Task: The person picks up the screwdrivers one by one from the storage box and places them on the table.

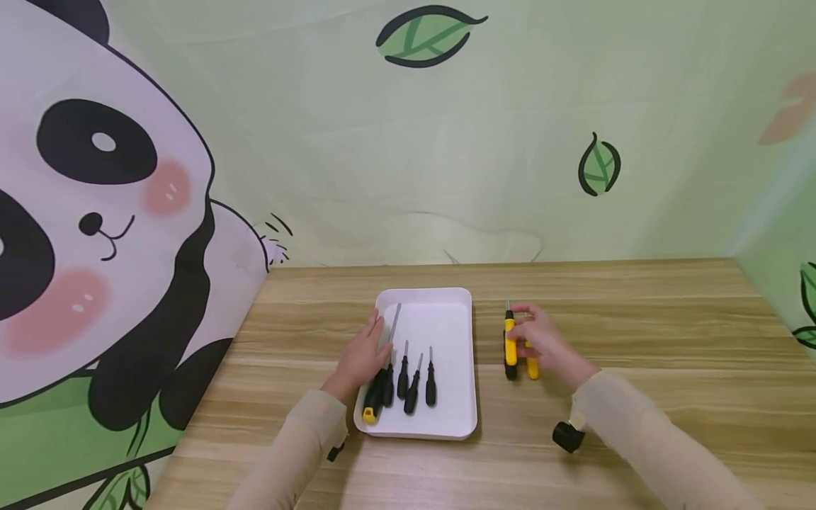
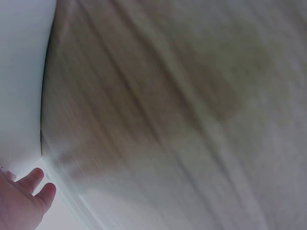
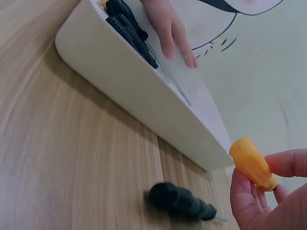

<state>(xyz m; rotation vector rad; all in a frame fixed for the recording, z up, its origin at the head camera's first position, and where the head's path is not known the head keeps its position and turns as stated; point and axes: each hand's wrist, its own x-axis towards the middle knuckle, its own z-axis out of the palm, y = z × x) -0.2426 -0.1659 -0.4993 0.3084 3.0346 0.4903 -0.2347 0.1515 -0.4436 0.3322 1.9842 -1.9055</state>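
My right hand [image 1: 540, 340] pinches a yellow-handled screwdriver [image 1: 510, 341] between thumb and fingers, its tip pointing away from me. The right wrist view shows its yellow handle [image 3: 250, 162] held above the table. Below it lies a black-handled screwdriver [image 3: 177, 200], and another yellow handle [image 1: 532, 366] is partly hidden by the hand. On the left, my left hand [image 1: 362, 358] rests at the left rim of a white tray [image 1: 454, 322], fingers extended and gripping nothing. Inside the tray lie several black screwdrivers [image 1: 411, 394], including a longer one [image 1: 373, 398] with a yellow handle end.
The wooden table [image 1: 669, 333] reaches back to a wall covering [image 1: 331, 142] printed with a panda and leaves. A small black device [image 1: 569, 437] is worn at the right wrist.
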